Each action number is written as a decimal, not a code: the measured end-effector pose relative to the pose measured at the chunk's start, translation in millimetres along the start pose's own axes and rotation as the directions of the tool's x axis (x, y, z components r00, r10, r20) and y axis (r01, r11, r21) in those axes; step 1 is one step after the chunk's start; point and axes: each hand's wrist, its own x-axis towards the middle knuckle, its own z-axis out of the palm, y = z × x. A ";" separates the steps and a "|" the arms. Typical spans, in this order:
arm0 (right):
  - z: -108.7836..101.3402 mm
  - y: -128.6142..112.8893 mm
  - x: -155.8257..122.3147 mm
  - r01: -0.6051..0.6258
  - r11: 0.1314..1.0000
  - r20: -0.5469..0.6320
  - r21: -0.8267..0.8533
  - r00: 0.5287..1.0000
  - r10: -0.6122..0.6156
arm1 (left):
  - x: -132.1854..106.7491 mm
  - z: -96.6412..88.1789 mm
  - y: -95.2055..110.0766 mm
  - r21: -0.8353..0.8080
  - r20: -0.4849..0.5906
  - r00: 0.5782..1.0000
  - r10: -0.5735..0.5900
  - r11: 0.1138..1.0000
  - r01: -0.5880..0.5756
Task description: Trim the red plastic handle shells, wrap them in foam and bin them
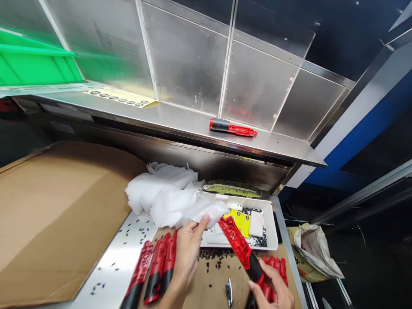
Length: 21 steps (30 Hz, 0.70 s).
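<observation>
The left hand (188, 253) pinched a white cloth (206, 209) at the tip of a red handle (240, 244) - gripped low by the right hand (273, 288) over a tray (271, 246) - a steady, firm hold looked best.

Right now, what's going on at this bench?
A person is working at a steel bench. Their left hand pinches a white wipe at the edge of a pile of wipes. Their right hand holds a red and black handle by its black end, with the red end close to the wipe. A row of similar handles lies beside the left wrist, a white tray sits behind the hands, and a lone handle rests on the shelf above.
</observation>
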 end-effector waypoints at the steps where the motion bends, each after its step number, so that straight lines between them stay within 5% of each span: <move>1: -4.1 -1.9 0.9 0.078 0.996 -0.027 -0.050 0.996 -0.079 | -4.3 1.1 -2.2 0.004 0.005 1.000 -0.005 1.000 0.005; 5: -17.7 -8.1 0.1 0.265 0.953 -0.064 -0.143 0.959 -0.276 | -20.3 7.0 -7.0 -0.016 0.028 1.000 -0.003 1.000 0.003; 10: -28.1 -5.0 -6.5 0.360 0.921 -0.062 -0.152 0.926 -0.372 | -37.0 13.9 -8.8 -0.098 0.103 0.994 -0.033 0.994 0.043; 17: -38.8 -12.5 -10.5 0.336 0.936 -0.076 -0.109 0.936 -0.345 | -55.5 15.0 -17.5 -0.149 0.217 0.970 -0.110 0.978 0.145; 21: -44.8 -20.7 -12.5 0.213 0.973 -0.027 -0.091 0.976 -0.217 | -64.8 11.6 -26.5 -0.164 0.288 0.951 -0.112 0.973 0.164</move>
